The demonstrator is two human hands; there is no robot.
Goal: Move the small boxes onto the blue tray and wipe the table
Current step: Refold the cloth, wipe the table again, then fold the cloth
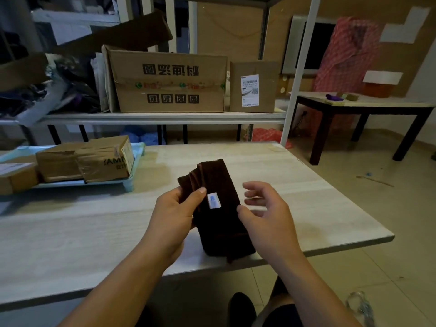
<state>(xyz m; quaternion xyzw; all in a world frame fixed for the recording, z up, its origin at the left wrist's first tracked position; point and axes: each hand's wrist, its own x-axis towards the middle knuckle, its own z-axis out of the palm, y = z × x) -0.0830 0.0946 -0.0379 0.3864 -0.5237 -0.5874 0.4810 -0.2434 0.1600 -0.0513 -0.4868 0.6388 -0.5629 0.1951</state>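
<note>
While the small boxes (82,161) sit stacked on the blue tray (138,159) at the table's (306,185) far left, both hands hold a folded dark brown cloth (217,208) above the table's near edge. Left hand (172,218): thumb on top, fingers (179,192) clamped on the cloth's left edge beside a small white tag (213,201). Right hand (266,215): thumb touching the cloth's right edge, fingers (253,187) spread apart, not closed on it. Cloth hangs tilted, lower end past the table edge. Behind the table, a metal shelf (165,118) carries a large printed cardboard carton (168,81) and a smaller labelled carton (253,87) just beside it.
</note>
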